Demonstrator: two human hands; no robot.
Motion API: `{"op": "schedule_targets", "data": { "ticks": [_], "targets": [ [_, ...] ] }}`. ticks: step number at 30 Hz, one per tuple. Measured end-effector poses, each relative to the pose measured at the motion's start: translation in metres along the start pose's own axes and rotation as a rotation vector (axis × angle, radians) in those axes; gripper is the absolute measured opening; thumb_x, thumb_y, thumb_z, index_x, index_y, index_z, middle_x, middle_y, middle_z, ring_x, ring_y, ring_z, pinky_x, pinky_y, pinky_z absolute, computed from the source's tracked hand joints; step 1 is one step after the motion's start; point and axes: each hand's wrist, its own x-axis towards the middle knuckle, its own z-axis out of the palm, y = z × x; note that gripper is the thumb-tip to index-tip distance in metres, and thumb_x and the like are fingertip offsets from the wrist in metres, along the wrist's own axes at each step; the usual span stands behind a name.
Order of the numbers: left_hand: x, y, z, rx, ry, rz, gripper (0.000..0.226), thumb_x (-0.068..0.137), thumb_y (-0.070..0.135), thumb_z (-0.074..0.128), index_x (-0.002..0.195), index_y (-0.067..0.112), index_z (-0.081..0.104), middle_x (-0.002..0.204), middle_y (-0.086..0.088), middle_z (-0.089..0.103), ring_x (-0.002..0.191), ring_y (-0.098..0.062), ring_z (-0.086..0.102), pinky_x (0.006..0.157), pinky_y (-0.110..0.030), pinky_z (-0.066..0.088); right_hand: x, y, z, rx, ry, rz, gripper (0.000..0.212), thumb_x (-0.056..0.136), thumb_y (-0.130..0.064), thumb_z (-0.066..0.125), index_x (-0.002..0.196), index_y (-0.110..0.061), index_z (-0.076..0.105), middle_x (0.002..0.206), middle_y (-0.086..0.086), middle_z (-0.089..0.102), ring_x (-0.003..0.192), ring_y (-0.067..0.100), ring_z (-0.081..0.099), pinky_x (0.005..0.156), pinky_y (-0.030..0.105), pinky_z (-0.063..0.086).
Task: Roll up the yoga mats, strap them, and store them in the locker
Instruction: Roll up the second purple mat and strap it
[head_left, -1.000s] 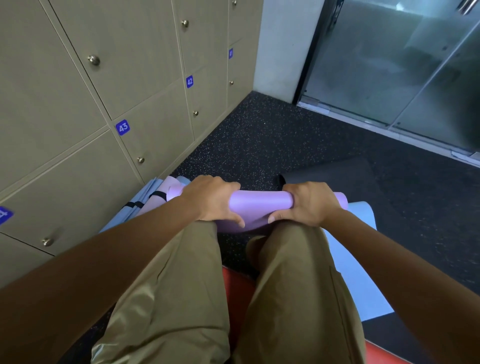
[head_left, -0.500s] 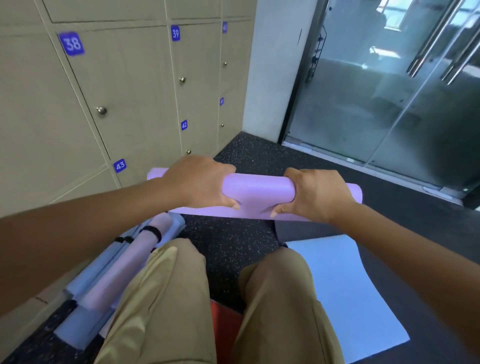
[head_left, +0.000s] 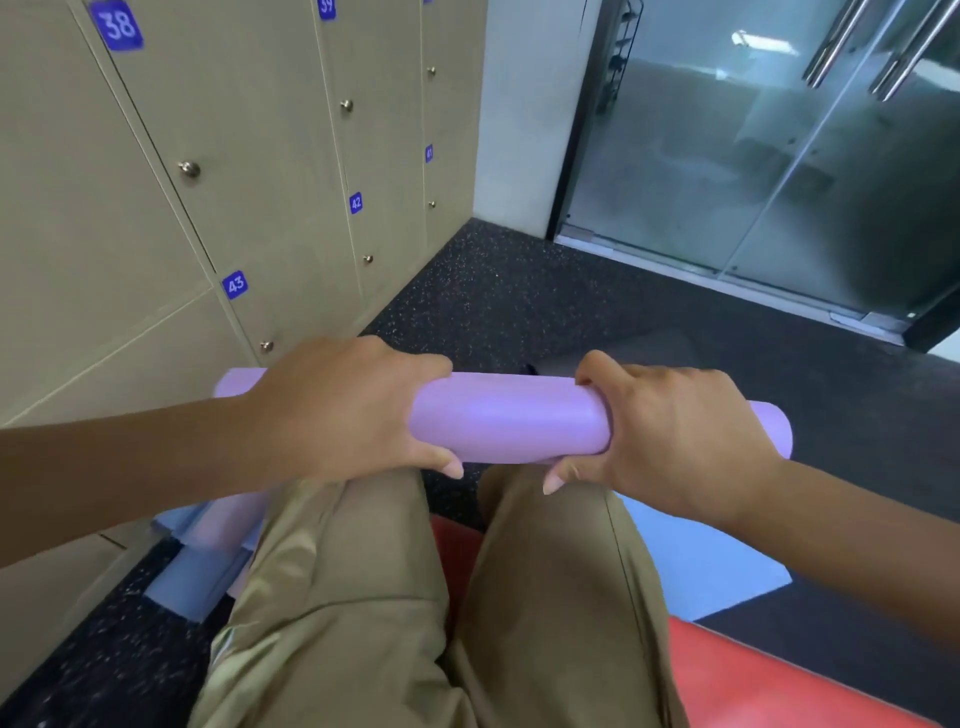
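Purple rolled mat (head_left: 509, 418); two hands: left hand (head_left: 348, 410), right hand (head_left: 670, 431).

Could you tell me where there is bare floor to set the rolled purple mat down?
Bare speckled floor lies ahead, bordered by lockers and glass door. Crowded by the lockers, where rolled mats lie; the blue mat covers the right.

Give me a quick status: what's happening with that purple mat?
Left hand and right hand both grip the rolled purple yoga mat. No strap visible on it. Lockers all closed.
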Motion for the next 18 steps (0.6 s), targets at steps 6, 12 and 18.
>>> {"op": "schedule_targets", "data": {
  "ticks": [6,12,18],
  "targets": [
    [-0.042,0.021,0.055,-0.075,-0.145,0.032,0.074,0.063,0.096,0.053,0.104,0.035,0.046,0.070,0.009,0.045,0.080,-0.020,0.050,0.062,-0.035,0.036,-0.063,-0.032,0.032,0.086,-0.053,-0.008,0.080,0.054,-0.097,0.045,0.086,-0.024,0.050,0.059,-0.010,0.056,0.047,0.018,0.053,0.045,0.028,0.021],
    [-0.052,0.025,0.107,-0.319,-0.263,0.112,0.070,0.059,0.095,0.059,0.084,0.029,0.053,0.091,0.011,0.053,0.092,-0.013,0.051,0.073,-0.030,0.041,-0.087,-0.041,0.071,0.216,-0.145,-0.064,0.079,0.057,-0.096,0.053,0.085,-0.021,0.053,0.084,-0.008,0.049,0.072,0.018,0.050,0.061,0.030,0.035],
    [-0.053,0.027,0.119,-0.438,-0.246,0.121,0.066,0.060,0.084,0.074,0.088,0.029,0.051,0.090,0.011,0.047,0.082,-0.005,0.049,0.066,-0.023,0.037,-0.096,-0.040,0.083,0.328,-0.244,-0.040,0.079,0.057,-0.098,0.055,0.090,-0.026,0.049,0.086,-0.013,0.039,0.074,0.012,0.039,0.068,0.027,0.031]
  ]
}}
